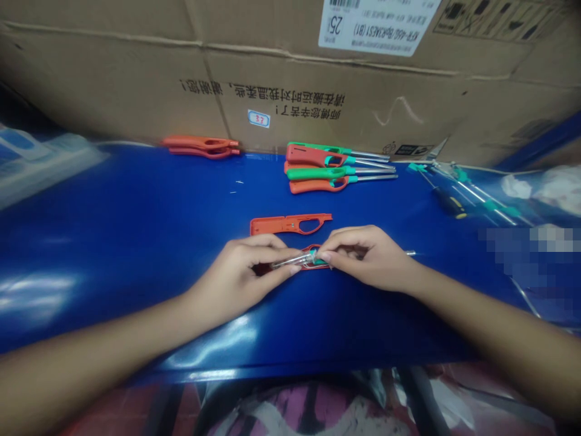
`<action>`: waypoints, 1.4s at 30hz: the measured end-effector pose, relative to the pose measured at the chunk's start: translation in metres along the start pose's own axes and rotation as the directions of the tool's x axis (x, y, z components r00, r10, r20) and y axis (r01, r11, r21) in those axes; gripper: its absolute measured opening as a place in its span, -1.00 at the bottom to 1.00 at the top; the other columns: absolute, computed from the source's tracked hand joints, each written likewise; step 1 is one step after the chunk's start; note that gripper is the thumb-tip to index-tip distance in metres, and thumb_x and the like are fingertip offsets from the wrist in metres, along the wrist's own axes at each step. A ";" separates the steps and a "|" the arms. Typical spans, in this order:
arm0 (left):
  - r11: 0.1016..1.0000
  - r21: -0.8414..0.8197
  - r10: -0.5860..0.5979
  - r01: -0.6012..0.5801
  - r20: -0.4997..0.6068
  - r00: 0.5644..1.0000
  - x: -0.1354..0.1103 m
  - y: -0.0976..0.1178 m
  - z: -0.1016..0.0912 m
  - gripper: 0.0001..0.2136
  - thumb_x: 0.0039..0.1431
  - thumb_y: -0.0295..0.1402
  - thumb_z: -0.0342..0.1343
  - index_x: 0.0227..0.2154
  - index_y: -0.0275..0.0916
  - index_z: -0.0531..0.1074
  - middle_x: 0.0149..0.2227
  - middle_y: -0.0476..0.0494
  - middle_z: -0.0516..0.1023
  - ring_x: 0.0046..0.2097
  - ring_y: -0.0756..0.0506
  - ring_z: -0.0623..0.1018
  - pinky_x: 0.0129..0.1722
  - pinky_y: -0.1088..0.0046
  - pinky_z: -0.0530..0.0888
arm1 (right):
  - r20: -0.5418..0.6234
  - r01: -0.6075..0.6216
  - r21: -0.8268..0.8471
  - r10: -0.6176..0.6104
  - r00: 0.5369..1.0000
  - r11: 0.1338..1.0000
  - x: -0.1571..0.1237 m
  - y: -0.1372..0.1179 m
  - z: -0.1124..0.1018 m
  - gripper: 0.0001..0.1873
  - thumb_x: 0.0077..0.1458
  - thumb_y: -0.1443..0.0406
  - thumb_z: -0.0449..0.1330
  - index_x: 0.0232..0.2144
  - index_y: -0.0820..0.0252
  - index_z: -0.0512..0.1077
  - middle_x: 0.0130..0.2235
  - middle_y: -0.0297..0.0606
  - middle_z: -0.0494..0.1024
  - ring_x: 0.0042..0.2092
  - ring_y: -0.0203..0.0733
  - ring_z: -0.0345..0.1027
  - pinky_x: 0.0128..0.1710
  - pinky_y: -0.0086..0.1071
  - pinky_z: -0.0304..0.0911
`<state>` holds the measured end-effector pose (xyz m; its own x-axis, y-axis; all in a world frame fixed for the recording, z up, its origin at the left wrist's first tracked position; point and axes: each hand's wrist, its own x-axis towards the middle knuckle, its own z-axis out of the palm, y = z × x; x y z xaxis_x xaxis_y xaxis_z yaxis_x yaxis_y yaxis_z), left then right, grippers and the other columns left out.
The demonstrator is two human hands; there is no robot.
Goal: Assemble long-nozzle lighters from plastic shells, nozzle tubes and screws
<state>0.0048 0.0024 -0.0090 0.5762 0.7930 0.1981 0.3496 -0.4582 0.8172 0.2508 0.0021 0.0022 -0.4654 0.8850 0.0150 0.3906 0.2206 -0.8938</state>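
My left hand (245, 266) pinches a clear lighter fuel tank (292, 261) between thumb and fingers. At the tank's right end, the fingertips of my right hand (370, 257) are closed on its metal-coloured tip or on a small part there. Beneath both hands lies an orange-red lighter shell half (310, 247) with a green piece in it, largely covered by my fingers. A metal tube end (411, 252) shows past my right wrist. Just beyond my hands, a loose orange shell half (290, 225) rests with its inner side up.
Several assembled red, orange and green lighters (318, 172) are piled at the back. More orange shells (200, 145) lie at the back left. Metal tubes with green parts (485, 197) and a dark screwdriver (449, 203) lie right. A large cardboard box (136, 79) walls the blue table's (149, 242) far side.
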 end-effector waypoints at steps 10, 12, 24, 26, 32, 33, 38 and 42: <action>0.998 -0.054 -0.031 0.029 -0.040 0.999 0.000 0.004 0.003 -0.80 0.25 -0.36 0.23 -0.10 -0.19 0.65 -0.23 -0.12 0.64 -0.25 -0.04 0.60 -0.23 0.46 0.53 | 0.006 -0.022 -0.010 0.022 1.000 1.000 -0.001 -0.003 0.000 -0.80 0.18 0.29 0.24 -0.42 0.33 0.55 -0.49 -0.34 0.46 -0.54 -0.48 0.12 -0.60 -0.54 -0.01; 0.998 -0.058 -0.037 0.034 -0.046 0.998 -0.001 0.004 0.004 -0.81 0.25 -0.36 0.22 -0.11 -0.19 0.65 -0.23 -0.12 0.64 -0.25 -0.04 0.60 -0.22 0.46 0.53 | 0.009 -0.022 -0.017 0.023 1.000 1.000 0.000 -0.003 0.000 -0.80 0.18 0.29 0.24 -0.43 0.31 0.55 -0.50 -0.34 0.47 -0.54 -0.47 0.13 -0.60 -0.54 0.00; 0.999 -0.032 -0.029 0.027 -0.055 0.998 0.001 0.005 0.002 -0.81 0.26 -0.31 0.22 -0.12 -0.16 0.65 -0.20 -0.13 0.68 -0.22 -0.08 0.62 -0.19 0.41 0.57 | 0.046 -0.002 0.027 0.001 0.999 1.000 -0.001 -0.002 -0.002 -0.76 0.23 0.23 0.20 -0.38 0.28 0.55 -0.38 -0.24 0.57 -0.55 -0.46 0.24 -0.61 -0.54 0.15; 0.999 -0.031 -0.033 0.031 -0.051 0.998 0.001 0.005 0.001 -0.81 0.27 -0.31 0.22 -0.11 -0.15 0.65 -0.19 -0.13 0.68 -0.21 -0.09 0.62 -0.17 0.41 0.58 | 0.036 -0.002 0.043 0.001 0.999 0.999 -0.001 0.000 -0.002 -0.78 0.22 0.22 0.22 -0.35 0.27 0.56 -0.35 -0.23 0.58 -0.56 -0.47 0.25 -0.61 -0.54 0.15; 0.999 -0.027 -0.029 0.027 -0.065 0.997 0.000 0.005 0.001 -0.80 0.27 -0.30 0.23 -0.09 -0.15 0.64 -0.19 -0.12 0.69 -0.21 -0.09 0.63 -0.18 0.40 0.58 | 0.016 -0.130 0.198 0.130 0.991 0.972 -0.002 0.006 -0.001 -0.71 0.16 0.13 0.28 -0.24 0.28 0.55 -0.51 -0.35 0.47 -0.61 -0.44 0.24 -0.64 -0.52 0.16; 0.999 -0.025 -0.028 0.027 -0.065 0.998 0.000 0.004 0.002 -0.80 0.27 -0.30 0.23 -0.09 -0.14 0.64 -0.19 -0.12 0.69 -0.20 -0.09 0.63 -0.17 0.41 0.58 | 0.011 -0.141 0.207 0.141 0.990 0.968 -0.002 0.005 0.000 -0.70 0.15 0.13 0.29 -0.26 0.28 0.56 -0.52 -0.36 0.47 -0.62 -0.44 0.24 -0.64 -0.52 0.16; 0.999 -0.039 -0.029 0.026 -0.068 0.997 0.001 0.005 0.004 -0.80 0.28 -0.32 0.22 -0.08 -0.16 0.64 -0.16 -0.13 0.69 -0.18 -0.09 0.64 -0.16 0.41 0.58 | -0.021 -0.158 0.211 0.166 0.986 0.965 -0.002 0.001 0.001 -0.71 0.14 0.13 0.30 -0.29 0.28 0.57 -0.51 -0.34 0.50 -0.62 -0.47 0.20 -0.66 -0.54 0.11; 0.997 -0.062 -0.048 0.043 -0.082 0.995 0.002 0.008 0.006 -0.80 0.27 -0.32 0.22 -0.09 -0.17 0.64 -0.16 -0.14 0.68 -0.18 -0.09 0.64 -0.19 0.42 0.59 | -0.038 -0.108 0.219 0.119 0.992 0.970 -0.001 -0.001 0.002 -0.76 0.13 0.17 0.31 -0.32 0.28 0.58 -0.48 -0.32 0.55 -0.62 -0.48 0.20 -0.67 -0.54 0.12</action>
<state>0.0131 -0.0016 -0.0053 0.4961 0.8443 0.2024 0.3273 -0.3977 0.8572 0.2494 -0.0003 0.0022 -0.3853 0.9198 -0.0745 0.2547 0.0283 -0.9666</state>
